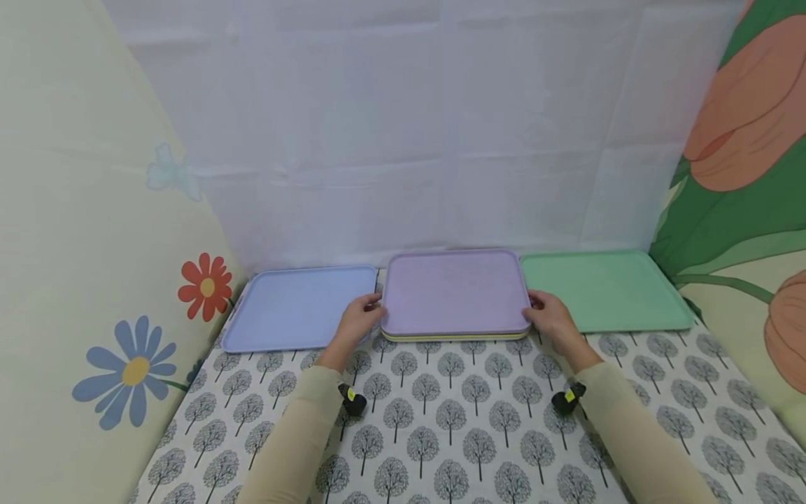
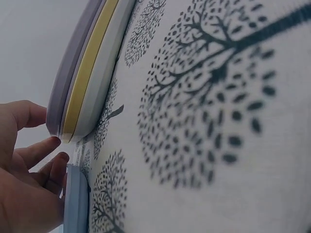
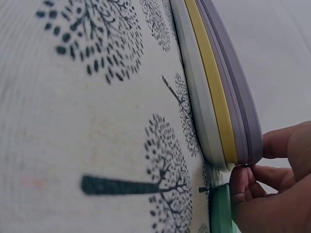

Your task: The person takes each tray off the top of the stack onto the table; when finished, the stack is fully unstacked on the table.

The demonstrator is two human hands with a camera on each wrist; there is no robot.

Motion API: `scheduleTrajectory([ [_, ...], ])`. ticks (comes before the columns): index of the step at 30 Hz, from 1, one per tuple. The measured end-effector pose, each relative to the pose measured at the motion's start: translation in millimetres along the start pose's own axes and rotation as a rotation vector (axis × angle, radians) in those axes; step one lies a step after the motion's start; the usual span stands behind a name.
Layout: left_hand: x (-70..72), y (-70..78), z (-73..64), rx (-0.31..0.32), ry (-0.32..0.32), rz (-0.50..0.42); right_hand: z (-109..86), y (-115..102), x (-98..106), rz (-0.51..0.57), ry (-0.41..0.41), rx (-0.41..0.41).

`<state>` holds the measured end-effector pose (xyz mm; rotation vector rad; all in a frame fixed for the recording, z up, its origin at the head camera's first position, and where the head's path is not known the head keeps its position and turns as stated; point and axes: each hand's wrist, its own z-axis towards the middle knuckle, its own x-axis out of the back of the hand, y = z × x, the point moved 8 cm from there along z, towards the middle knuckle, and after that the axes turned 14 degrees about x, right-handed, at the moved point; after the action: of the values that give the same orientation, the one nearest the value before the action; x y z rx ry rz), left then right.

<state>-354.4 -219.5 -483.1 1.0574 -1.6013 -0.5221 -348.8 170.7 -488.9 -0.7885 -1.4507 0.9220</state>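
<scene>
A purple tray (image 1: 455,290) lies on top of a stack in the middle of the table. Beneath it, the wrist views show a yellow tray (image 2: 91,68) and a white tray (image 3: 198,111). My left hand (image 1: 359,318) pinches the purple tray's left edge, the thumb against its rim and a fingertip at its underside. On the opposite edge, my right hand (image 1: 555,320) grips the same tray between thumb and fingers. The left fingers are close by a blue tray (image 1: 296,308), and the right hand is beside a green tray (image 1: 604,290).
The blue tray lies left of the stack, the green one right of it. A tree-print cloth (image 1: 450,413) covers the table. Behind stands a white sheet (image 1: 403,140), with flower-printed panels on both sides. Each wrist wears a small black camera (image 1: 352,401).
</scene>
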Motion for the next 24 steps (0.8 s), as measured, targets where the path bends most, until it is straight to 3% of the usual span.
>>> scheduleTrajectory([
  [7,0.9,1.5,0.5,-0.029,0.043,0.069,-0.1,0,0,0.015,0.004,-0.003],
  [12,-0.2,0.8,2.2,-0.044,0.028,0.096,-0.8,-1,2,0.047,0.012,0.003],
  [24,-2.4,-6.1,0.9,0.016,-0.037,0.031,-1.9,-5,11,0.116,0.005,0.031],
])
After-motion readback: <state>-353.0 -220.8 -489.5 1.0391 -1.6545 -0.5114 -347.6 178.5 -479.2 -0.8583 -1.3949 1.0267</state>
